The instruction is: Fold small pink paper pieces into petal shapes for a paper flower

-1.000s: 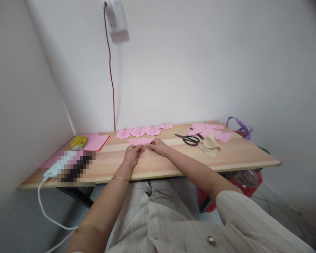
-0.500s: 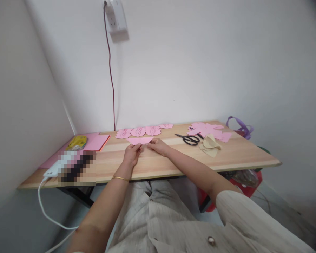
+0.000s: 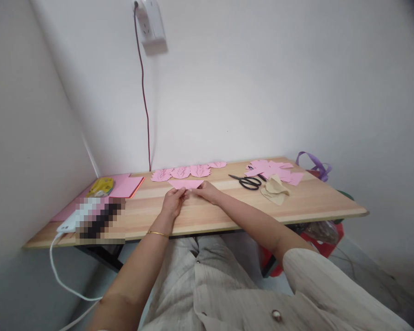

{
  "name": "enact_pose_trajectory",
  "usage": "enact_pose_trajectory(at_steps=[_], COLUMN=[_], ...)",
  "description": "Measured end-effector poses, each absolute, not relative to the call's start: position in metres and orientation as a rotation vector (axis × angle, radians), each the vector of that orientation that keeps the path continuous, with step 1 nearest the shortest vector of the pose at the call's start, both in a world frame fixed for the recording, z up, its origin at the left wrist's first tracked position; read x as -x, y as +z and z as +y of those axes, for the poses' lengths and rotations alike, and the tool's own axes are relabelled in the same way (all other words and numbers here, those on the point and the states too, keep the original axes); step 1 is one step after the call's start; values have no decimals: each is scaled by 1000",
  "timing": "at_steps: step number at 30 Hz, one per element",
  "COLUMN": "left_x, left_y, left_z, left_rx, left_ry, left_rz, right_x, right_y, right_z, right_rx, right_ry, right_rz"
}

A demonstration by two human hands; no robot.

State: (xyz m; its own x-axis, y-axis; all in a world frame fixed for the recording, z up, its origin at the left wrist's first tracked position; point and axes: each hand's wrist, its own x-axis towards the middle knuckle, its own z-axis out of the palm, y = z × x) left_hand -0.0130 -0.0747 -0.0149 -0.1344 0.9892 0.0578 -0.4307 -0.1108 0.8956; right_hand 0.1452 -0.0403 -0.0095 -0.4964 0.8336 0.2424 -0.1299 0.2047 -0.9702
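Observation:
A pink paper triangle (image 3: 185, 184) lies on the wooden table (image 3: 207, 214), pointing toward me. My left hand (image 3: 173, 202) pinches its near point with closed fingers. My right hand (image 3: 207, 191) presses closed fingers on the paper's right side. Behind the triangle a row of cut pink paper shapes (image 3: 188, 172) lies near the wall. Black scissors (image 3: 248, 182) rest to the right of my right hand.
A heap of pink paper scraps (image 3: 272, 170) and beige paper pieces (image 3: 275, 190) lie at the right. Pink sheets (image 3: 126, 186) and a yellow object (image 3: 100, 186) sit at the left. A white charger cable (image 3: 60, 276) hangs off the left edge. A red cord (image 3: 145, 105) runs down the wall.
Both hands stay on the pink triangle with only slight finger shifts. The view has moved a little.

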Motion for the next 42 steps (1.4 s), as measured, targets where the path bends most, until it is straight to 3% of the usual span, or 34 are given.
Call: enact_pose_trajectory(at_steps=[31,42], left_x=[12,6], left_y=[-15,-14], left_z=[-75,-78], left_rx=[-886,-935], left_ry=[1473,1495], left_rz=[901,944], right_x=[-150,-146], right_y=[-13,0], right_z=[-32,-51], right_rx=[848,726], right_ry=[1264,1296], right_rz=[-1617,-1688])
